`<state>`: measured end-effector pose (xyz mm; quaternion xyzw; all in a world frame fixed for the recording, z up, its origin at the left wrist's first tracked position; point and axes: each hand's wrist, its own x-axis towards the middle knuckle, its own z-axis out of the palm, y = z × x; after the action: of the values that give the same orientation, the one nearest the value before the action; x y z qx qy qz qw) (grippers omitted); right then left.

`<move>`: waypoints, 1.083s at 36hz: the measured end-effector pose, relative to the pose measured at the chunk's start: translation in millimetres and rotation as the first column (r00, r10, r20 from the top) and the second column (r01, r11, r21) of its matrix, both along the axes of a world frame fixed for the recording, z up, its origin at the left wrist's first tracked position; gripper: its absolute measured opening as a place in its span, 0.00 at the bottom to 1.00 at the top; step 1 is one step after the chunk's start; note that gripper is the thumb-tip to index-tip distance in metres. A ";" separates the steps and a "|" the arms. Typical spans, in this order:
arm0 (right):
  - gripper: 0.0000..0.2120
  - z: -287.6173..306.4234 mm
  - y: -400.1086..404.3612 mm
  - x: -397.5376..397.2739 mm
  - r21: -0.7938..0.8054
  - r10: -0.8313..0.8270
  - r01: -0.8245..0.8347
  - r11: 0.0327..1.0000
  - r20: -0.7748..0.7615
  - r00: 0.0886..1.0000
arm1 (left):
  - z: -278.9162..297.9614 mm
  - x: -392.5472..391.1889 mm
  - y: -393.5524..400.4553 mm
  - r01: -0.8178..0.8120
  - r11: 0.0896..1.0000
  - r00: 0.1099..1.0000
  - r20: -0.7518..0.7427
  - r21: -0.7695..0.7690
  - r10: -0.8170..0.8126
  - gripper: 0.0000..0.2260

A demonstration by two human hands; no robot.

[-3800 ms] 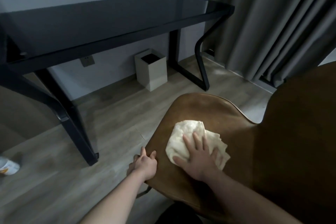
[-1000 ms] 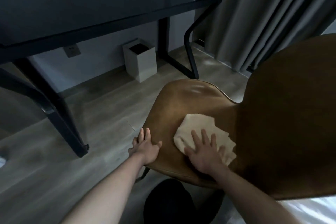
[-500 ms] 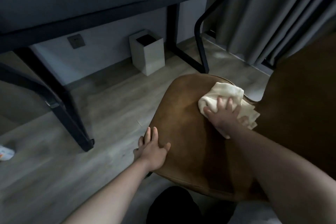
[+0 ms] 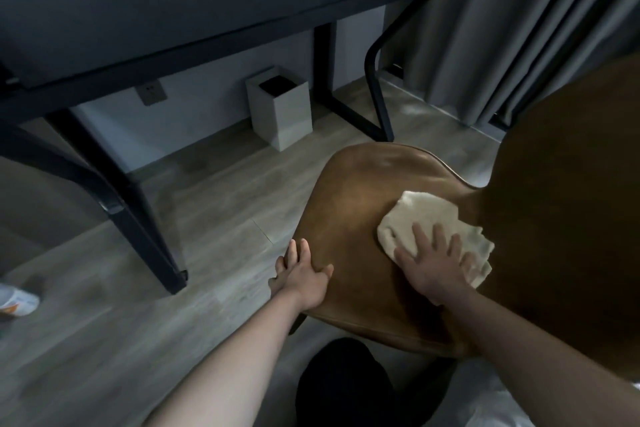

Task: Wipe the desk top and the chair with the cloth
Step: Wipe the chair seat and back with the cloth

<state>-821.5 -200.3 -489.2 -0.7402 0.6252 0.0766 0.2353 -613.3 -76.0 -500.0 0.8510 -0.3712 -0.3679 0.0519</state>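
Observation:
A brown leather chair [image 4: 353,204] stands in front of me, its seat toward the desk and its backrest on the right. A cream cloth [image 4: 426,218] lies bunched on the seat near the backrest. My right hand [image 4: 433,267] presses flat on the cloth with spread fingers. My left hand [image 4: 301,277] rests on the seat's left edge, fingers straight. The black glass-topped desk [image 4: 194,0] stands at the back along the wall.
A white square bin [image 4: 280,114] sits on the wood floor under the desk. Black desk legs [image 4: 138,229] stand left of the chair. Grey curtains [image 4: 519,21] hang at the right. A white bottle [image 4: 15,302] lies at the left edge.
My right hand has slid the cloth back from the seat's far rim toward me, along the backrest. My left hand stays on the seat edge.

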 end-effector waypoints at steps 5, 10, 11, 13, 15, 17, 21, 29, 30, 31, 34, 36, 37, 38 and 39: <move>0.34 -2.2 53.4 -16.1 0.026 0.085 -0.085 0.996 0.012 0.996 | 3.4 -1.6 2.0 -0.010 1.000 1.000 -0.015 -0.008 0.010 0.36; 0.36 -0.1 45.9 -0.9 0.060 0.061 -0.061 0.996 0.010 0.998 | 0.8 -2.4 1.7 -0.008 1.000 1.000 -0.007 -0.023 0.008 0.36; 0.37 -0.3 40.0 6.6 0.064 0.056 -0.057 0.996 0.012 0.998 | -0.1 -2.3 1.5 -0.006 1.000 1.000 -0.005 -0.026 0.006 0.36; 0.38 -2.3 25.2 24.5 0.064 0.059 -0.061 0.996 0.035 0.998 | -2.5 -1.3 1.0 -0.002 1.000 1.000 -0.005 -0.030 0.002 0.36; 0.39 -6.1 5.3 44.9 0.048 0.082 -0.086 0.995 0.067 0.994 | -5.6 0.4 -0.2 0.001 1.000 1.000 -0.003 -0.030 -0.001 0.36; 0.41 -10.3 -18.3 67.2 0.021 0.129 -0.131 0.991 0.082 0.988 | -9.7 1.8 -2.0 0.001 0.999 1.000 0.002 -0.032 -0.001 0.36; 0.46 -9.8 -65.8 107.1 -0.065 0.337 -0.346 0.936 -0.121 0.934 | -18.1 3.7 -4.6 -0.001 0.998 1.000 0.022 -0.055 0.003 0.37; 0.37 -1.8 -75.5 137.4 -0.097 0.287 -0.302 0.948 -0.142 0.947 | -19.1 3.9 -4.5 -0.027 0.996 1.000 0.008 -0.087 0.027 0.37; 0.36 -3.5 -74.4 132.1 -0.109 0.320 -0.336 0.936 -0.141 0.937 | -18.0 3.4 -4.2 -0.030 0.996 1.000 0.005 -0.089 0.031 0.37; 0.35 -4.9 -71.7 126.1 -0.111 0.354 -0.371 0.922 -0.147 0.924 | -16.3 3.0 -4.1 -0.034 0.995 0.999 0.001 -0.089 0.034 0.36; 0.34 -9.2 -48.2 109.2 -0.102 0.437 -0.452 0.886 -0.143 0.888 | -10.0 1.9 -2.1 -0.060 0.993 0.998 -0.022 -0.101 0.058 0.33; 0.33 -12.5 -25.5 97.5 -0.076 0.445 -0.448 0.891 -0.060 0.894 | -6.1 1.4 0.6 -0.106 0.985 0.994 -0.048 -0.136 0.101 0.29; 0.33 -13.0 -13.8 90.8 -0.065 0.443 -0.444 0.893 -0.030 0.896 | -4.2 1.1 2.4 -0.132 0.979 0.990 -0.061 -0.156 0.124 0.28; 0.33 -12.6 -1.3 83.7 -0.057 0.443 -0.443 0.895 -0.005 0.896 | -2.3 0.6 4.2 -0.156 0.972 0.987 -0.073 -0.173 0.146 0.28; 0.33 -12.2 11.9 76.5 -0.048 0.442 -0.441 0.896 0.013 0.897 | -0.5 -0.1 6.2 -0.182 0.965 0.982 -0.085 -0.188 0.169 0.28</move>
<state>-745.0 -188.5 -501.5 -0.8686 0.4396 0.1053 0.2030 -613.3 -69.7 -500.6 0.8582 -0.3265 -0.3528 0.1799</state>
